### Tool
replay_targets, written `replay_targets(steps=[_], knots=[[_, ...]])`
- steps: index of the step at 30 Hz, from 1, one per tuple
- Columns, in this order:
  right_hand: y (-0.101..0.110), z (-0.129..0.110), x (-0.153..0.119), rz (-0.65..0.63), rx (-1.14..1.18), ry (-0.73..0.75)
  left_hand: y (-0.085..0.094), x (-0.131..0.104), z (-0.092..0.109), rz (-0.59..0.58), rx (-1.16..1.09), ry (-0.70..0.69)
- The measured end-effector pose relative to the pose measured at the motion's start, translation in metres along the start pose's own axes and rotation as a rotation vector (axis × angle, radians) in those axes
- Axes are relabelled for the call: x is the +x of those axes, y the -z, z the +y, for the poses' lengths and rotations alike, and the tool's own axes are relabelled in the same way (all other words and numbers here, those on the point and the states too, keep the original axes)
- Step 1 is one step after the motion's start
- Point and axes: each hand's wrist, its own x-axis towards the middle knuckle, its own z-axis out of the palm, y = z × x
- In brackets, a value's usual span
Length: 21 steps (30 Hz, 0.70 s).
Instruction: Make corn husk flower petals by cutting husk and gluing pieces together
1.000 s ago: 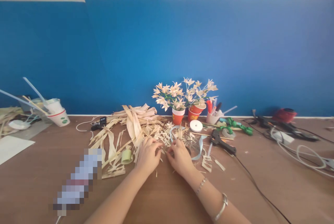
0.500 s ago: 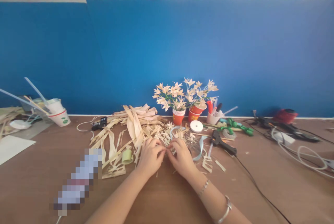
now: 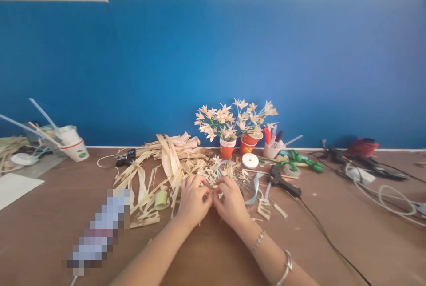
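My left hand [image 3: 195, 199] and my right hand [image 3: 230, 200] meet fingertip to fingertip over the front of a heap of cut husk pieces [image 3: 203, 169]. Both are closed in a pinch; whatever sits between the fingertips is too small to make out. Left of my left hand lie long dried husk strips [image 3: 171, 157] and a pale green tape roll [image 3: 161, 200]. A light blue ribbon [image 3: 255, 189] curls beside my right hand, with a black glue gun [image 3: 282, 182] farther right.
Husk flowers [image 3: 229, 121] stand in red paper cups [image 3: 227, 148] at the back. Near them are a white spool [image 3: 250, 160] and green wrapped stems [image 3: 301, 160]. A blurred-out object [image 3: 100, 230] lies front left. White cables [image 3: 382, 192] coil at right; a white cup [image 3: 77, 149] leans far left.
My hands stay almost in place, with the fingertips shifting slightly and the finger arches a little rounder. Nothing else on the table has visibly moved.
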Motion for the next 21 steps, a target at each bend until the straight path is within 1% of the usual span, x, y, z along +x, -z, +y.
replay_targets(steps=[3, 6, 8, 12, 15, 18, 20, 21], knots=[[0.0, 0.001, 0.0, 0.055, -0.062, -0.022, -0.001, 0.0, 0.0, 0.027, 0.011, 0.029], [0.002, 0.006, 0.0, 0.113, -0.143, -0.079, 0.001, 0.001, -0.003, 0.042, 0.021, 0.075], [0.004, 0.008, 0.001, 0.097, -0.128, -0.092, 0.004, 0.001, -0.005, 0.03, 0.017, 0.083], [0.004, 0.006, 0.0, 0.023, -0.05, -0.033, 0.005, 0.001, -0.003, -0.014, -0.001, 0.036], [0.001, 0.003, -0.001, 0.004, -0.066, 0.005, 0.003, 0.0, 0.001, -0.019, 0.017, 0.023], [0.001, 0.003, 0.0, 0.035, -0.106, -0.001, 0.002, 0.001, -0.004, 0.013, 0.078, 0.08], [0.002, 0.006, 0.0, 0.082, -0.118, -0.038, 0.003, 0.003, -0.013, 0.065, 0.127, 0.155], [0.003, 0.008, -0.001, 0.085, -0.11, -0.05, 0.004, 0.004, -0.018, 0.084, 0.135, 0.181]])
